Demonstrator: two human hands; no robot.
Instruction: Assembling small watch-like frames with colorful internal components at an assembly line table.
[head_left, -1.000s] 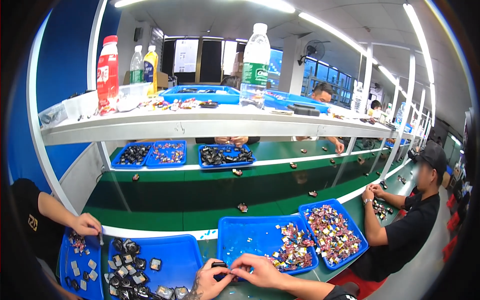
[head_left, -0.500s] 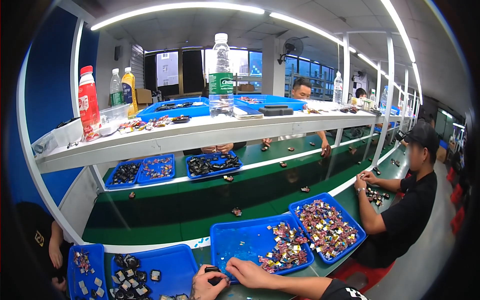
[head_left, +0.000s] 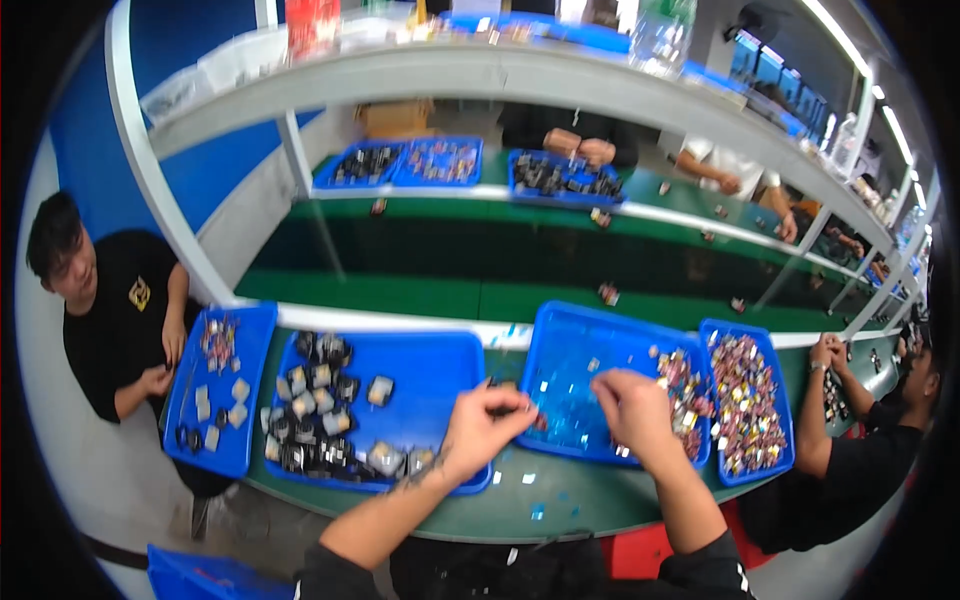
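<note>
Blue plastic trays, four in number, are being borne in a row by a green worktop. Near the gap between the second and third, one small black part, blurred, is being pinched between the thumb and fingers of the left hand. Above the third tray, the fingertips of the right hand are being pressed together; whether anything is being held there cannot be told. That tray's right side is being taken up by heaped pink-and-gold pieces, too many to count, and similar ones are being held by the fourth. In the second, black casings with pale square faces are being crowded leftward, one being set apart. Three more blue trays are being supported beyond the dark green belt.
</note>
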